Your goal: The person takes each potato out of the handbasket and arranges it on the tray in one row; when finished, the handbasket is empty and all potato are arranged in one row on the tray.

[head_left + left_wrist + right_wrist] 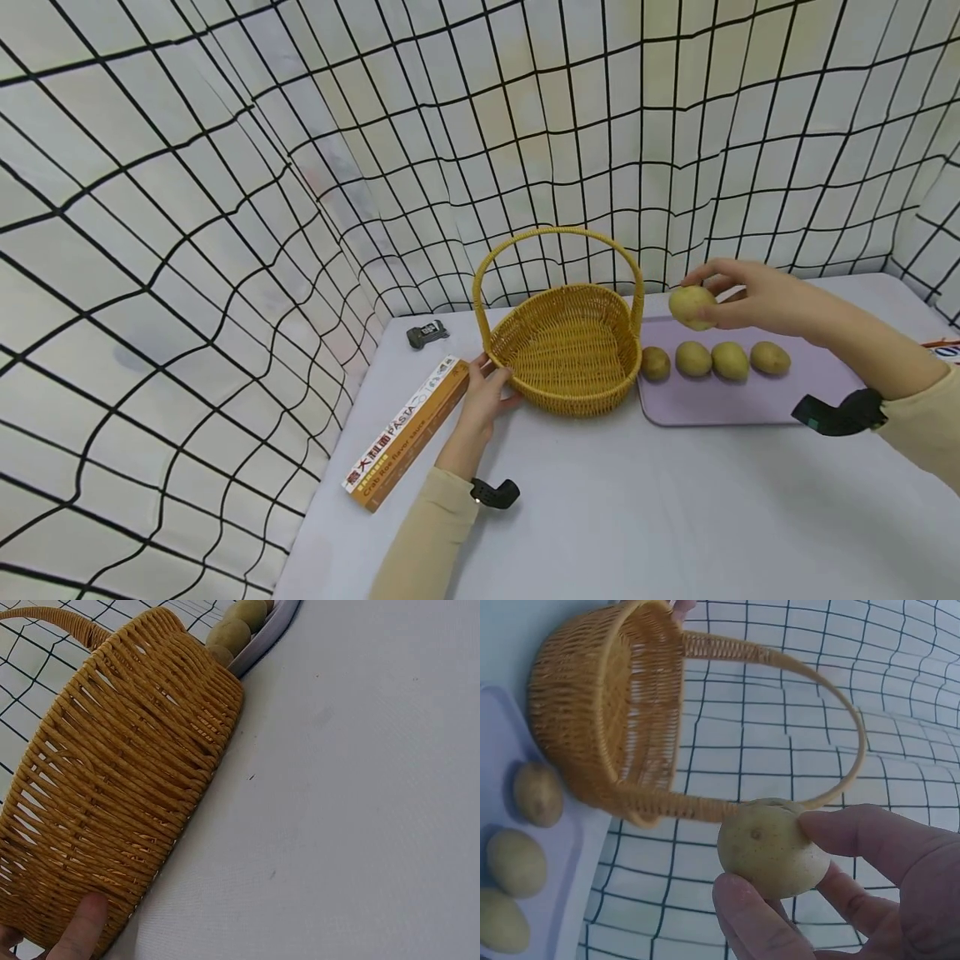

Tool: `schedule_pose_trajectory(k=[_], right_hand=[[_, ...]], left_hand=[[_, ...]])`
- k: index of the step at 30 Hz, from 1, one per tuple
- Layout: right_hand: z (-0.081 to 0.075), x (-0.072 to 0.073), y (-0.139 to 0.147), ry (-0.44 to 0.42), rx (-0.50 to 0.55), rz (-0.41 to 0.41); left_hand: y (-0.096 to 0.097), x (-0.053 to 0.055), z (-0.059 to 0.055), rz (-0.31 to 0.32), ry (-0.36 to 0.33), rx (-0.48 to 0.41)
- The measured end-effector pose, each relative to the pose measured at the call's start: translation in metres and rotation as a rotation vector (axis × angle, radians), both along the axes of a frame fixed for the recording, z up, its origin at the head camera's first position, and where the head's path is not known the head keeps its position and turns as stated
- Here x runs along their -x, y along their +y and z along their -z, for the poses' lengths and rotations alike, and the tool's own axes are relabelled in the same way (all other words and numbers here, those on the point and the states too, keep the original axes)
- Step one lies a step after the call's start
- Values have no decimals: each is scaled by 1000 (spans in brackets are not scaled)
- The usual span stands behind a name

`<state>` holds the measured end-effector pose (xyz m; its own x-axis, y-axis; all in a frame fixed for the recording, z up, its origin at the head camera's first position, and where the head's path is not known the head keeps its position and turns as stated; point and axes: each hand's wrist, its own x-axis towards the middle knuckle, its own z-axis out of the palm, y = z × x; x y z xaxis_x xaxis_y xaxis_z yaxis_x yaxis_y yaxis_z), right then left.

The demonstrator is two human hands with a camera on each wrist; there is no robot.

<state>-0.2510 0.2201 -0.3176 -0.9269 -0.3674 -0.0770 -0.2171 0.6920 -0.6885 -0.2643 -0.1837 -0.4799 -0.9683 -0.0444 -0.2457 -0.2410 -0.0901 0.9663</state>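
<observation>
My right hand (738, 296) holds a potato (692, 307) in the air above the back left part of a lilac tray (720, 412). In the right wrist view the thumb and fingers pinch this potato (769, 847) from its sides. Several more potatoes (693, 359) lie in a row on the tray. To the tray's left stands a woven wicker basket (577, 404) with a tall arched handle; its visible inside holds nothing. My left hand (483, 396) grips the basket's left end, one digit lying against the woven wall (112, 787) and other fingers partly hidden.
An orange and white pasta box (405, 433) lies slantwise left of the basket. Behind it sits a small dark grey device (427, 334). Black netting (547, 133) over white sheeting closes off the back and left of the white table (600, 500). Part of a printed package (947, 352) shows at the right edge.
</observation>
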Motion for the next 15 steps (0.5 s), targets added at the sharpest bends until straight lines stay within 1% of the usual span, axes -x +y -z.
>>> schedule_pose_trajectory(k=[7,11,15], right_hand=[[27,5,46,-25,-53,59],[46,13,70,-34,-71,110],[67,24,96,-59,-85,161]], left_hand=[[2,2,2,-9,13,5],[2,4,3,-7,21,7],[0,4,3,-5,16,7]])
